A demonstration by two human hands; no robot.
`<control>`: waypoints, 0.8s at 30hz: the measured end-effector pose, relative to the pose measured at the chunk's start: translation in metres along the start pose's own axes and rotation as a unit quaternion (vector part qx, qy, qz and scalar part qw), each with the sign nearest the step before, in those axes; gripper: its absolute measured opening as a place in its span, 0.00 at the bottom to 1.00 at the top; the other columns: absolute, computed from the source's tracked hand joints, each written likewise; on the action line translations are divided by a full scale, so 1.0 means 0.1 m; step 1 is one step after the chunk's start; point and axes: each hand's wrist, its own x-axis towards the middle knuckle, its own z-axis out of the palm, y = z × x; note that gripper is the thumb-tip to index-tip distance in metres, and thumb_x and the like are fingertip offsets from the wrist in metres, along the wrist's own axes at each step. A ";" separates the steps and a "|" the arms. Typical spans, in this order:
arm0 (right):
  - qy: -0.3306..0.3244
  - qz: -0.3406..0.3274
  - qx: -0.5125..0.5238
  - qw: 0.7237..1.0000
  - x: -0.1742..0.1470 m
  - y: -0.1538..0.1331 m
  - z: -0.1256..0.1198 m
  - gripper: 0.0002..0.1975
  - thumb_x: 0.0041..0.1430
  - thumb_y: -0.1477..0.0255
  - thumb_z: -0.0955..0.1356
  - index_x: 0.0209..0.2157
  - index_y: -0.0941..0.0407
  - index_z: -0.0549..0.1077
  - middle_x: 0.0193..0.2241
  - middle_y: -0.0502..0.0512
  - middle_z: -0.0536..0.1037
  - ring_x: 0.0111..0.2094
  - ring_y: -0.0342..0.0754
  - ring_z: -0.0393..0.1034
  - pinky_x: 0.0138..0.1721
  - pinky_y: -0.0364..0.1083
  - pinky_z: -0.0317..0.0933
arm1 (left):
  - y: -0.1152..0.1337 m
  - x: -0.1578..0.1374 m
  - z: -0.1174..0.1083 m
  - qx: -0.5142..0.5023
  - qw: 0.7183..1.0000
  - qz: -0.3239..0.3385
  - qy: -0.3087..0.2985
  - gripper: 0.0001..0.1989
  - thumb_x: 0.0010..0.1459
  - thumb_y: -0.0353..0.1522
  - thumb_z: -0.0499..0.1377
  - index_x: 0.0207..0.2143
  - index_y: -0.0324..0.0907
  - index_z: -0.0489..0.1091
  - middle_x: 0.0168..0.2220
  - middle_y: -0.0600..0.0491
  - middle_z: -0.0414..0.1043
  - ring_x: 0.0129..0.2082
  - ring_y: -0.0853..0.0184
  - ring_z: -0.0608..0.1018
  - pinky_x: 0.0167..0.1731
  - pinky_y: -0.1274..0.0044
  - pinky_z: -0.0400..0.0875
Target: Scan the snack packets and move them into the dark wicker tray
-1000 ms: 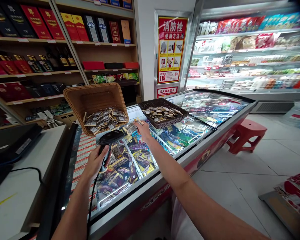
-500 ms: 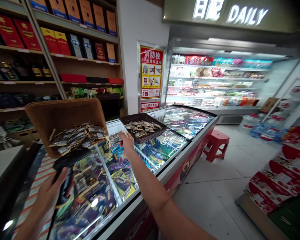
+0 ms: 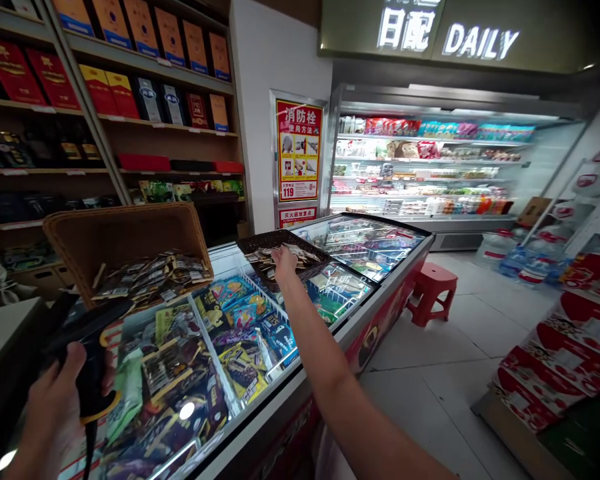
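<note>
My left hand is wrapped around the handle of a black barcode scanner with yellow trim, its head turned toward the wicker basket. My right hand reaches into a dark brown woven tray among small flat packets. Its fingers are pinched on a packet there, whose outline blends with the others. Left of that tray, a tan wicker basket stands tilted, its open side toward me, with many similar packets heaped inside. Both containers rest on a glass-topped chest freezer.
Bagged ice creams lie under the freezer glass. A red stool stands on the tiled floor to the right, near stacked red cartons and water bottles. Shelves of boxes line the left wall; a lit refrigerated case is behind.
My right hand has moved right, from beside the wicker basket with a packet into the dark tray. My left hand and the scanner have shifted left.
</note>
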 end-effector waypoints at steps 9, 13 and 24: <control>-0.395 -0.087 -0.604 0.687 -1.43 1.34 0.06 0.33 0.49 0.54 0.78 0.51 0.58 0.72 0.53 0.66 0.77 0.56 0.62 0.71 0.55 0.54 0.66 | 0.25 -0.25 0.20 -0.156 0.988 -0.002 0.016 0.36 0.40 0.60 0.72 0.34 0.41 0.66 0.23 0.57 0.70 0.17 0.73 0.68 0.14 0.78 0.59; -0.439 -0.141 -0.713 0.528 -1.81 1.51 0.07 0.48 0.40 0.53 0.82 0.59 0.62 0.69 0.63 0.76 0.68 0.67 0.72 0.58 0.64 0.62 0.56 | 0.20 -0.23 0.15 -0.169 0.985 -0.004 0.024 0.34 0.45 0.60 0.69 0.33 0.42 0.64 0.24 0.57 0.70 0.17 0.73 0.68 0.14 0.78 0.59; -0.471 -0.042 -0.641 0.604 -1.55 1.34 -0.13 0.44 0.28 0.75 0.83 0.51 0.57 0.70 0.48 0.62 0.79 0.48 0.60 0.75 0.43 0.50 0.69 | 0.18 -0.26 0.20 -0.167 0.986 0.006 0.018 0.31 0.47 0.58 0.68 0.32 0.42 0.62 0.25 0.55 0.70 0.15 0.74 0.67 0.12 0.79 0.59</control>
